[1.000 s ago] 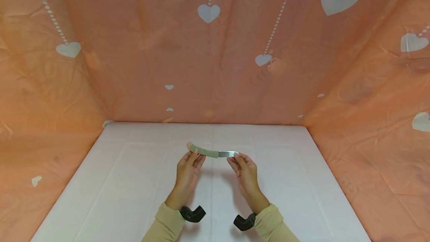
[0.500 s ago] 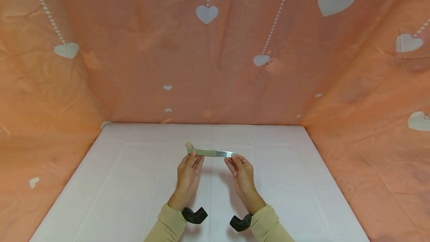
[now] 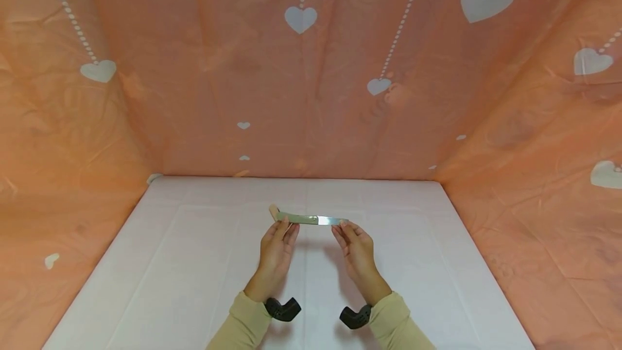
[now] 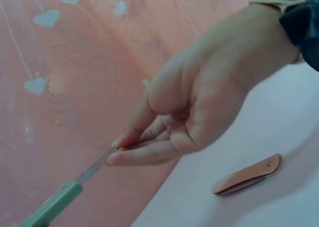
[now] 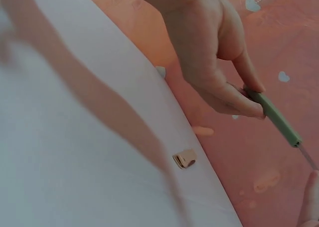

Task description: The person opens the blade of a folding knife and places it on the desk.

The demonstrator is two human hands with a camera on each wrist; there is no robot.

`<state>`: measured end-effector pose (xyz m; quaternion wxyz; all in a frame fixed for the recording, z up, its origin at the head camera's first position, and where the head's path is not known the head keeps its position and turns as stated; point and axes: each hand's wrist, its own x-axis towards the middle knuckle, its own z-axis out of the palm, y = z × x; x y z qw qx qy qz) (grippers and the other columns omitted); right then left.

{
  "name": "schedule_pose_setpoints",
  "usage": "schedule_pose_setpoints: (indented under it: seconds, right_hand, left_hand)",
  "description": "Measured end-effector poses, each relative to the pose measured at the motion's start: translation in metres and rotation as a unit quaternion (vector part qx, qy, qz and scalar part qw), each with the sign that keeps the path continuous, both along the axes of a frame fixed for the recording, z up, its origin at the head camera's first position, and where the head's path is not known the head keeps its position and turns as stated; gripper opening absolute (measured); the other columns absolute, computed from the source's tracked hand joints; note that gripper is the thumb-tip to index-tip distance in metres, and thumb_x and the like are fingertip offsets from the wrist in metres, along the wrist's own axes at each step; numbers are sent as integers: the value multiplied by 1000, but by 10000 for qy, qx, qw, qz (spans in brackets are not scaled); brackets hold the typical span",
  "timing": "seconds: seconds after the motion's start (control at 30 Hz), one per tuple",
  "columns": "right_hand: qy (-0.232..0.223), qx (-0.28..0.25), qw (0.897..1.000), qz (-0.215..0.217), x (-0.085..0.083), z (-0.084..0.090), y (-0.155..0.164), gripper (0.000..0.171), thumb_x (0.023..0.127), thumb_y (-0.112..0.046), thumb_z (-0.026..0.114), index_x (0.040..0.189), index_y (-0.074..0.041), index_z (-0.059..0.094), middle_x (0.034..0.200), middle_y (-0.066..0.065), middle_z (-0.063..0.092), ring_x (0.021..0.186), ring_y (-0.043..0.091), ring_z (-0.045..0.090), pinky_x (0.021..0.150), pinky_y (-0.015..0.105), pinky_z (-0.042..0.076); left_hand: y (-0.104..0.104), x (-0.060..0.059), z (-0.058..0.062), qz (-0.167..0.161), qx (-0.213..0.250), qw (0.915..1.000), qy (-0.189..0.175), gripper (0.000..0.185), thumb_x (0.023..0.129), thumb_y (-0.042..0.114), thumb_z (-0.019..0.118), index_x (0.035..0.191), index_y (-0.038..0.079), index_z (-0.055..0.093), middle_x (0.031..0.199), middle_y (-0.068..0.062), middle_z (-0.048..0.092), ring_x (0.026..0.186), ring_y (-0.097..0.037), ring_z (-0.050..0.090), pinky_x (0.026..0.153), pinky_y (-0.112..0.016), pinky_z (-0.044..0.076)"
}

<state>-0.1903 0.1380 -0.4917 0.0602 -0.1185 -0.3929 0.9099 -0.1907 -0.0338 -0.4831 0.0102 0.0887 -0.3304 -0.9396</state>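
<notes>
A makeshift recording booth: heart-patterned orange cloth (image 3: 301, 96) walls enclosing a white-covered table (image 3: 194, 263)

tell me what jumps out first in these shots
The eye lands first on the knife, held level above the white table near its middle: the left hand grips the green handle and the right hand pinches the tip of the bare steel blade. Behind and to both sides rises an orange backdrop printed with white hearts. A tan sheath lies on the table.
</notes>
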Motion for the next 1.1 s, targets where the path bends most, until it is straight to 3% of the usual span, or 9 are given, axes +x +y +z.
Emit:
schedule_pose_setpoints:
  seconds: [0.23, 0.43, 0.63, 0.77, 0.93, 1.1]
  right_hand:
    - [16, 268, 9996, -18, -6, 7, 13, 7, 90, 3, 56, 96, 5, 53, 93, 14, 60, 84, 18, 65, 87, 32, 49]
    - [-118, 432, 9990, 86, -15, 14, 23, 13, 90, 2, 58, 101, 8, 54, 90, 15, 64, 83, 19, 67, 86, 31, 50]
    - [-327, 686, 9966, 307, -26, 16, 35, 23, 91, 0, 57, 110, 11, 50, 89, 14, 66, 85, 20, 67, 87, 31, 50]
    - [-443, 664, 9956, 495, -35, 15, 42, 20, 92, 2, 54, 110, 10, 50, 87, 13, 66, 85, 20, 67, 88, 32, 49]
    - [-505, 760, 9948, 441, -50, 10, 48, 9, 91, 6, 52, 100, 7, 55, 82, 14, 66, 81, 19, 67, 86, 31, 50]
    - [-575, 908, 9932, 447, -66, 3, 52, 23, 92, 7, 50, 113, 15, 49, 77, 10, 66, 74, 16, 67, 83, 29, 52]
  left_hand:
    - [1, -5, -1, -298, -125, 9994, 101, 19, 97, 6, 48, 110, -7, 48, 100, -11, 57, 98, -18, 58, 98, -32, 42]
    - [4, -17, -1, -384, -354, 9986, 103, 32, 96, 5, 50, 120, -15, 44, 100, -15, 60, 98, -22, 61, 97, -35, 42]
    - [5, -29, -2, -516, -796, 9954, 132, 33, 96, 5, 50, 120, -18, 45, 99, -17, 63, 96, -24, 63, 96, -37, 43]
    - [7, -39, -7, -632, -983, 9931, 118, 34, 96, 5, 48, 120, -19, 45, 101, -21, 63, 95, -24, 64, 95, -39, 43]
    - [10, -53, -15, -825, -1091, 9906, 26, 34, 96, 5, 50, 118, -21, 46, 109, -31, 58, 96, -27, 64, 92, -37, 47]
    - [14, -66, -19, -869, -1300, 9876, -123, 35, 95, 5, 51, 118, -21, 47, 102, -27, 62, 94, -26, 64, 90, -37, 48]
